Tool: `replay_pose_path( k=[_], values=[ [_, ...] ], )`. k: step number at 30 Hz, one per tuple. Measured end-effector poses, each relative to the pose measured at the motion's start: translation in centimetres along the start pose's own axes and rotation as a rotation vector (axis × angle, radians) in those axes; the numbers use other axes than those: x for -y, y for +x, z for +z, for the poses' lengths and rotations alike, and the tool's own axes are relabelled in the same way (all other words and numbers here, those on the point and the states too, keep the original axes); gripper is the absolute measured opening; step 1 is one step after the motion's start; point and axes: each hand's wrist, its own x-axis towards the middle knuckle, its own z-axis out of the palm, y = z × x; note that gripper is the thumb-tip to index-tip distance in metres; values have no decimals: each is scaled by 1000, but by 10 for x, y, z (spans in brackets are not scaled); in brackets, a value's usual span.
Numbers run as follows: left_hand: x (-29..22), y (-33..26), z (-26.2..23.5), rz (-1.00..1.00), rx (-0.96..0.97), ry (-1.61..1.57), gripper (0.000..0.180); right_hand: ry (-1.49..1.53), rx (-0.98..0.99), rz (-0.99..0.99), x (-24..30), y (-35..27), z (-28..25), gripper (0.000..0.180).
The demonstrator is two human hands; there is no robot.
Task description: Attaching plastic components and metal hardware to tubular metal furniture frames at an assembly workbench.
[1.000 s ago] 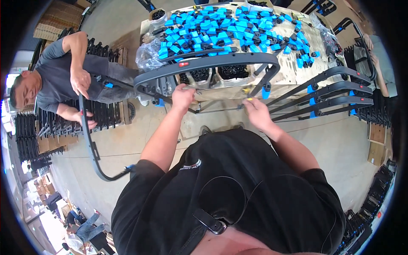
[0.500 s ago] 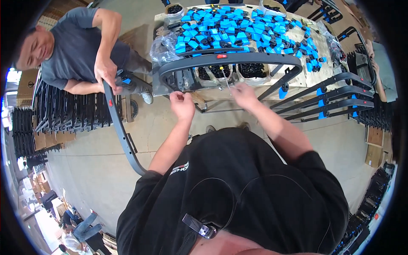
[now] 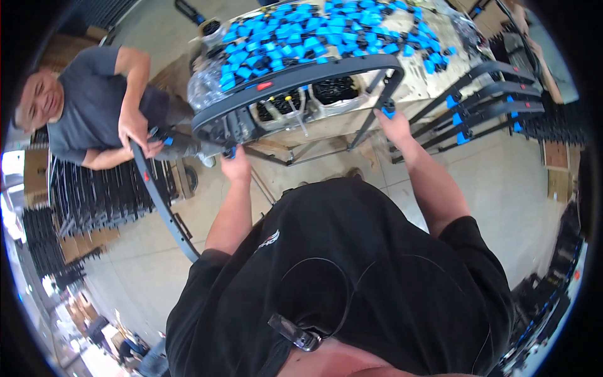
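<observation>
From here I have the left hand (image 3: 236, 166) curled around the blue-tipped left end of the curved black frame (image 3: 326, 70), the right hand (image 3: 394, 130) grasping its blue-tipped right end. That frame is at the near edge of the desk (image 3: 414, 81). Tubs (image 3: 342, 107) of black parts (image 3: 334, 92) show through its arch, and blue-and-black pieces (image 3: 308, 38) lie heaped toward the far side.

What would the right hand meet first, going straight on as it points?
The right hand would first meet the blue plastic-looking end piece on the curved black frame, which it seems to touch; depth is unclear.
</observation>
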Motion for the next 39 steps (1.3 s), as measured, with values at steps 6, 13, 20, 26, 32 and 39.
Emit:
replay_pose_path(
  k=[6, 13, 20, 26, 32, 39],
  values=[
    [-15, 2, 13, -89, -141, 21, 44, -26, -171, -86, 31, -5, -5, 56],
    [-24, -2, -2, -54, -41, 256, 47, -384, 219, 10, 55, 0, -43, 44],
    [-29, 10, -23, -158, 224, 608, 34, -353, 473, 253, 95, -10, -65, 44],
    [-26, 6, -25, -138, 178, 522, 30, -207, 21, -103, 51, -14, -38, 47],
    [-22, -2, -22, -56, 95, 476, 32, -56, -131, -120, 27, -7, -11, 60],
    [5, 14, -19, 19, 58, 495, 28, 133, 23, -310, -12, 23, 0, 71]
  ],
)
